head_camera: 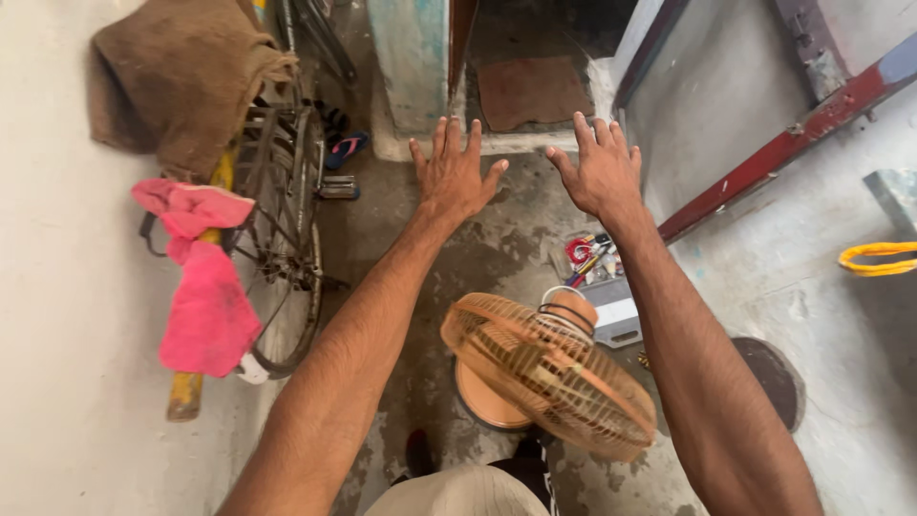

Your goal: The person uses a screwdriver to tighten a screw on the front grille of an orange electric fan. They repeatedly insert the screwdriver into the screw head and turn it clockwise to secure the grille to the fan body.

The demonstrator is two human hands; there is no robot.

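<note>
1. Left hand [457, 172] stretched out ahead, palm down, fingers spread wide, holding nothing and touching nothing.
2. Right hand [598, 170] likewise extended and splayed open, empty, level with the left and a little apart from it.
3. Lay well below and nearer the body than both hands: dusty orange table fan with a round wire-cage guard [549, 373], standing on the stained concrete floor [420, 248] between the two forearms.
4. Fan tilted, cage facing up and to the left, its round orange base [482, 401] just beneath the cage; long axis ran from base at lower left up to the motor housing at upper right.
5. Sat closer to the right forearm, whose inner side passed just beside the cage rim; left forearm stood slightly further off.
6. Rested just beyond the fan, under the right wrist: small clear plastic box of mixed tools and wires [594, 263].
7. Leaned against the pale wall at left: old bicycle with a rusty rear rack [282, 191], draped with a pink cloth [202, 296] and a brown sackcloth [181, 76].
8. Hung at far right: loop of yellow hose [877, 258].
</note>
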